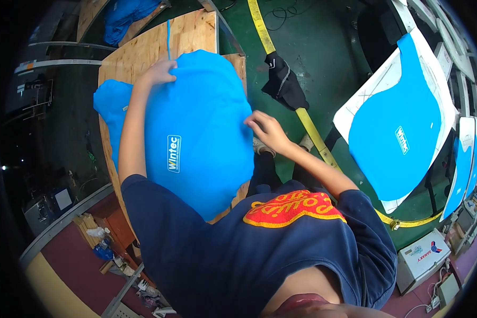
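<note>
A large blue fabric piece [196, 116] with a printed label lies over a plywood board [127, 55], with another blue lobe [111, 100] at its left. My left hand [161, 73] has its fingers closed on the fabric's top edge, just below a thin blue strip [169, 37]. My right hand [262, 130] is at the fabric's right edge, fingers curled with the tips on the cloth; what lies between them is too small to see clearly.
A white board with blue fabric [392, 132] stands at right, beside more such panels [458, 180]. A yellow rail with black cloth [283, 82] crosses the green floor [318, 63]. More blue cloth [119, 21] lies top left; a white box [418, 254] sits bottom right.
</note>
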Demonstrator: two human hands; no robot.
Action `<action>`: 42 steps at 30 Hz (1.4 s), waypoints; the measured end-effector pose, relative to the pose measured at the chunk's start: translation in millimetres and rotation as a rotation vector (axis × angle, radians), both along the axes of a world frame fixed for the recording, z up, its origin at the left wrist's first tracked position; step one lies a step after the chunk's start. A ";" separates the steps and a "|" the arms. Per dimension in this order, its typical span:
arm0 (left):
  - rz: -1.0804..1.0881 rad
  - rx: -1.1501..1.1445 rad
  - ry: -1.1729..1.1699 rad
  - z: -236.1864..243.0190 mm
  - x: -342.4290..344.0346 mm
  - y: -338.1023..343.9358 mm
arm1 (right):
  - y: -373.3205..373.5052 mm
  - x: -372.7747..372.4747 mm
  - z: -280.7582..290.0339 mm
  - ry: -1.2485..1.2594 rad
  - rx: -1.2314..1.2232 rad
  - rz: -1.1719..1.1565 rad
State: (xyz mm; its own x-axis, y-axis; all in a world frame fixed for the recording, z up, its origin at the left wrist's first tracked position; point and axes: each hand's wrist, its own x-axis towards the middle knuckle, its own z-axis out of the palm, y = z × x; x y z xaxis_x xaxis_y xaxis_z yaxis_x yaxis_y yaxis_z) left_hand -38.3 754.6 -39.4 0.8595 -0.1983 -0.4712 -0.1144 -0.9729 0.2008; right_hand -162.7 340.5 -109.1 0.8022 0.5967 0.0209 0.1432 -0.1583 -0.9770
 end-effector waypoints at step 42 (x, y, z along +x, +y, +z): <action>0.100 -0.245 -0.215 -127.6 -103.6 -372.1 | -229.8 29.9 2.6 -0.375 -0.530 -0.202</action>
State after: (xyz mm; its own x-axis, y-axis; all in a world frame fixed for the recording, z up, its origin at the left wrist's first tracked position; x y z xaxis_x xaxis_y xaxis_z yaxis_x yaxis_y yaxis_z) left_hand -141.8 382.5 -167.1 0.9547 -0.1932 -0.2262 -0.0861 -0.9073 0.4115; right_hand -132.8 110.7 -106.4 0.8944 0.4425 0.0648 0.3743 -0.6614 -0.6500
